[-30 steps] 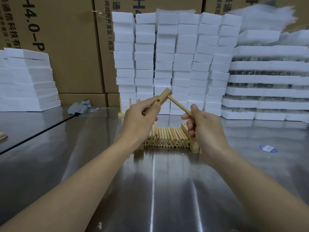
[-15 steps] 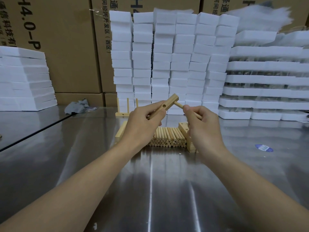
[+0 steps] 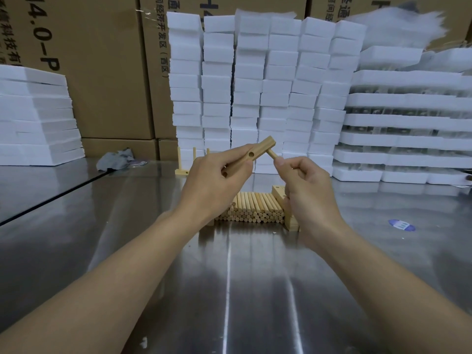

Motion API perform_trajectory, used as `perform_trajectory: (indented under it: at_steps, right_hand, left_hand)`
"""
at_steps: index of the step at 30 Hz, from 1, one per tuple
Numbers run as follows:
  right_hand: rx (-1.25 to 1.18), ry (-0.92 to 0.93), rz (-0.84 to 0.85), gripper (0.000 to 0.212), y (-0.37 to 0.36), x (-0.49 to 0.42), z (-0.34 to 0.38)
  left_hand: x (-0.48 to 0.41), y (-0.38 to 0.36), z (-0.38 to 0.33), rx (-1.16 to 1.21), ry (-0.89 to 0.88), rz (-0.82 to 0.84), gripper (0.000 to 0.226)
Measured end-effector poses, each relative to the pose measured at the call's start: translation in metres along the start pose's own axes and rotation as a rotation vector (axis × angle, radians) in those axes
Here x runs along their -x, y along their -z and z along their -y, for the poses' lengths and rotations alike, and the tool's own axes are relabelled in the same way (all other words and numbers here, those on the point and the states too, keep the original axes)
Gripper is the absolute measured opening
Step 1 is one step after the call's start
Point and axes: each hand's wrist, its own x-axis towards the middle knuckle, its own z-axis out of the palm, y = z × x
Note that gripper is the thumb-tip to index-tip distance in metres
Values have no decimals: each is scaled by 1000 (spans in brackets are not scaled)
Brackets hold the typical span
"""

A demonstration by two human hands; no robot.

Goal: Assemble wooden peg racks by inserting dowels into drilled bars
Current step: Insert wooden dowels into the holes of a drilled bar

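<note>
My left hand (image 3: 217, 185) grips a drilled wooden bar (image 3: 258, 152), held tilted in the air with two empty holes showing. My right hand (image 3: 306, 195) pinches a dowel (image 3: 272, 154) whose far end sits in the bar near its upper end; most of the dowel is hidden by my fingers. Below my hands a pile of loose dowels (image 3: 251, 208) lies on the steel table (image 3: 153, 251). A stack of drilled bars (image 3: 281, 198) lies at the pile's right side, partly behind my right hand.
A finished peg rack (image 3: 187, 162) stands behind my left hand. White foam blocks (image 3: 255, 85) and foam trays (image 3: 408, 129) are stacked at the back, with cardboard boxes (image 3: 102, 72) behind. A grey rag (image 3: 115, 159) and a blue sticker (image 3: 401, 224) lie on the table.
My right hand has slid up the dowel toward the bar, pushing it in, so less of the dowel shows. Both hands moved slightly closer together.
</note>
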Motion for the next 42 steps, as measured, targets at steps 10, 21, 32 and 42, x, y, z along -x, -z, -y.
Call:
perform_trajectory:
  at_steps: [10,21,32,42]
  right_hand:
    - [-169,-160,134,42,0,-1,-2]
    - [-5,-116,81,39,-1,2,-2]
    - [-321,-397,277,36,6,-9,-7]
    - [-159,-325,205,45,6,-7,-8]
  left_hand:
    - [1,0,5,-11,-5,26,35]
    - [6,-6,8,-46,-8,61,38]
    - [7,-5,12,-72,-7,85,36]
    - [10,-9,9,-142,-19,129,31]
